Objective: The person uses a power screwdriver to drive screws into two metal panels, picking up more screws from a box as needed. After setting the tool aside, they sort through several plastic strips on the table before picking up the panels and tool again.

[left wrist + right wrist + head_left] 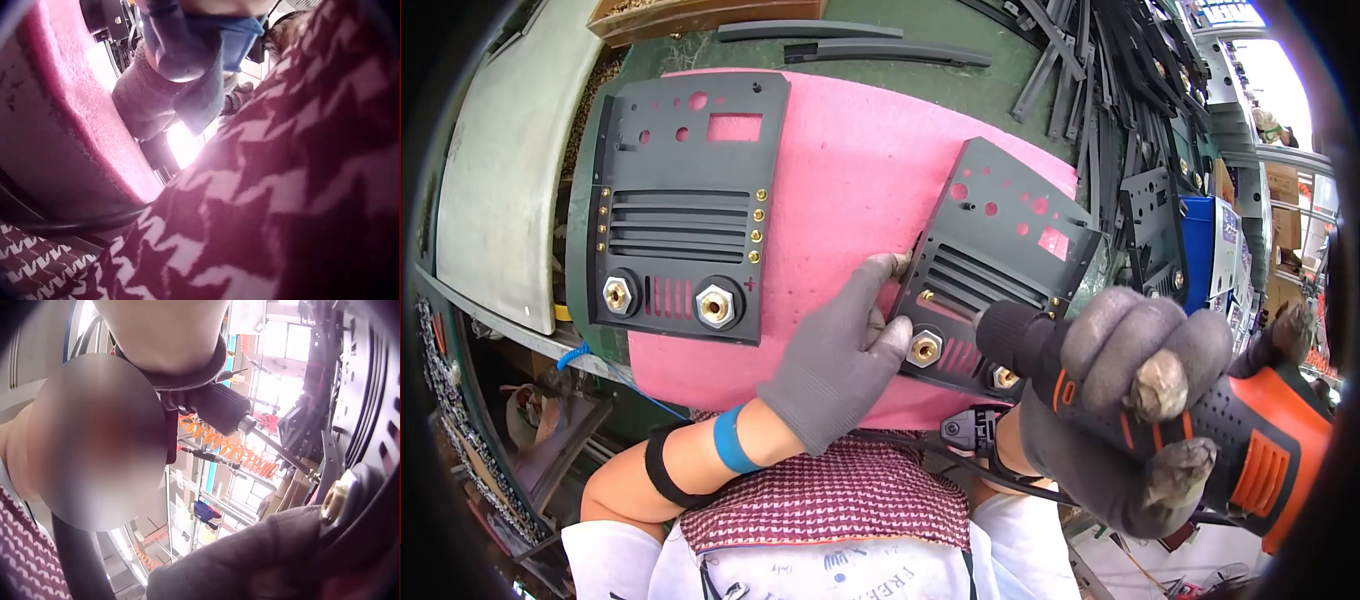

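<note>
On a pink foam sheet (850, 190) lies a tilted dark grey metal panel (1000, 245) with slots, holes and two brass-cored hex-nut sockets. My gloved left hand (835, 350) grips its left edge, the thumb beside the lower left socket (925, 348). In my gloved right hand (1140, 370), fingers wrapped round it, is an orange-and-black power drill (1265, 450). Its black nose (1010, 335) points left across the panel. The right wrist view shows the long bit (278, 447) meeting a small brass screw (312, 476) at the panel's edge.
A matching panel (690, 180) with brass screws along both sides lies on the left of the foam. Grey strips (890, 50) lie behind it, with a heap of dark metal bars (1090, 70) at the back right. A wooden box (700, 15) stands at the back.
</note>
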